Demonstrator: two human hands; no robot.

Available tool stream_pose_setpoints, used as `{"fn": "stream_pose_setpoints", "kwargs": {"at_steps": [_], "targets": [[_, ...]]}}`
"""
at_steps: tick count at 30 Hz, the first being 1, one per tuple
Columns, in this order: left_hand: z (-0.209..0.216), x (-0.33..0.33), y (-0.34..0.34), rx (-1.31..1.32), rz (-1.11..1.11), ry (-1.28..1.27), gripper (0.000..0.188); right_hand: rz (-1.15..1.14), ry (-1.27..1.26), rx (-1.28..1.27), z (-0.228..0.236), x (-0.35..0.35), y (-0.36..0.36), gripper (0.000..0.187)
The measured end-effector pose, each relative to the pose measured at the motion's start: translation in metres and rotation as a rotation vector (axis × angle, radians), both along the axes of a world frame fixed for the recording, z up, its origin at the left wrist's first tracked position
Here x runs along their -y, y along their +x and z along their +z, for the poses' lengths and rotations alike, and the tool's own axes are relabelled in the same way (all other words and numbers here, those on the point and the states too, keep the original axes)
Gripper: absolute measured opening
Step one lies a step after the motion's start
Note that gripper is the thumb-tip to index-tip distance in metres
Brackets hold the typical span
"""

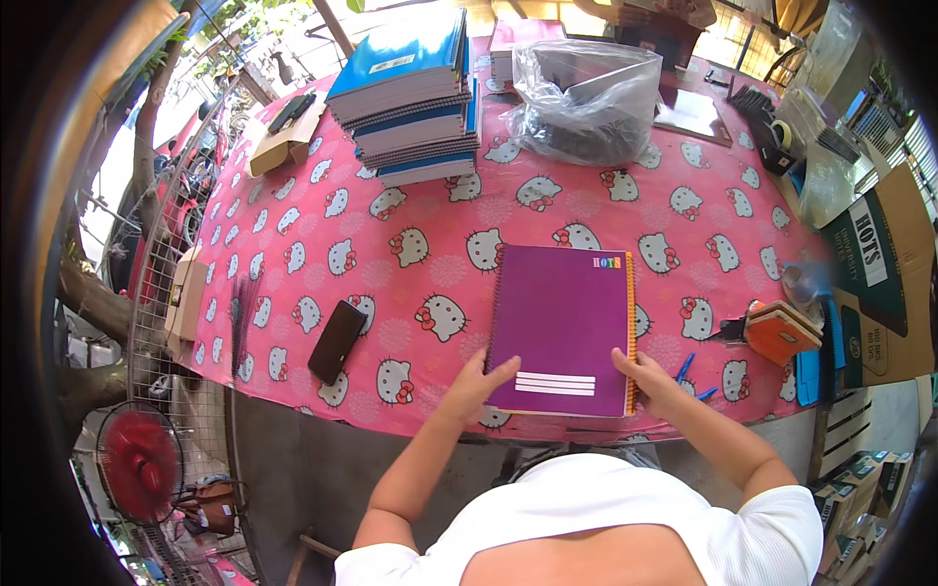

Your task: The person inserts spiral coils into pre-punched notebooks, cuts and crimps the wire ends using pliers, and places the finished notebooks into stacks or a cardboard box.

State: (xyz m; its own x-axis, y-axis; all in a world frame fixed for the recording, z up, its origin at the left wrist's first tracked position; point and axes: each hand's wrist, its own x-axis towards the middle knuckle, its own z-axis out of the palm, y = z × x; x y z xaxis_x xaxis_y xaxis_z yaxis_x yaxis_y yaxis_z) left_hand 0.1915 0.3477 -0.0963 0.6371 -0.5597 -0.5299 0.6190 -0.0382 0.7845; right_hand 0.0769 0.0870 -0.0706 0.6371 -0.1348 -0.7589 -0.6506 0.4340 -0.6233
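A purple spiral notebook (557,313) lies near the table's front edge, its dark coil along the left side. Orange coil loops show along its right side, so at least one more notebook seems to lie beneath it. My left hand (481,386) is closed on the lower left edge, thumb on the cover. On the lower right edge my right hand (647,381) is closed the same way, its thumb near the cover's border. The fingers under the notebook are hidden. Right beside my right hand is a blue pen (686,367).
A tall pile of blue notebooks (405,98) stands at the far left, beside a clear plastic bag (586,103). A black phone (338,342) lies left of my left hand. Orange notepads (782,330) and a cardboard box (884,283) are at the right. Pink patterned cloth (391,283) covers the table.
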Motion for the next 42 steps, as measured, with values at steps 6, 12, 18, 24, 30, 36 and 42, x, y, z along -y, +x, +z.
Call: {"fn": "stream_pose_setpoints", "kwargs": {"at_steps": [6,12,18,24,30,36,42], "targets": [[-0.028,-0.045,0.007,-0.267,-0.016,-0.459,0.092,0.025,0.226,0.115,0.018,-0.002,-0.002,0.047],[-0.031,-0.015,0.023,1.420,-0.061,-0.234,0.127,-0.007,0.488,-0.073,0.082,0.014,0.013,0.040],[0.014,0.041,0.075,1.610,0.027,-0.399,0.099,-0.046,0.534,-0.087,0.086,0.056,0.032,0.058],[0.033,0.076,0.091,1.344,0.230,-0.365,0.110,0.569,0.051,0.602,0.066,0.114,0.053,0.070],[0.033,0.083,0.120,1.328,0.248,-0.389,0.118,0.041,-0.409,1.162,0.026,0.069,0.094,0.114],[0.033,0.086,0.115,0.986,0.221,-0.292,0.091,-0.140,-0.465,1.033,0.011,0.060,0.107,0.076],[0.038,0.079,0.104,0.890,0.225,-0.398,0.084,-0.038,-0.446,1.184,0.019,0.067,0.103,0.105]]}}
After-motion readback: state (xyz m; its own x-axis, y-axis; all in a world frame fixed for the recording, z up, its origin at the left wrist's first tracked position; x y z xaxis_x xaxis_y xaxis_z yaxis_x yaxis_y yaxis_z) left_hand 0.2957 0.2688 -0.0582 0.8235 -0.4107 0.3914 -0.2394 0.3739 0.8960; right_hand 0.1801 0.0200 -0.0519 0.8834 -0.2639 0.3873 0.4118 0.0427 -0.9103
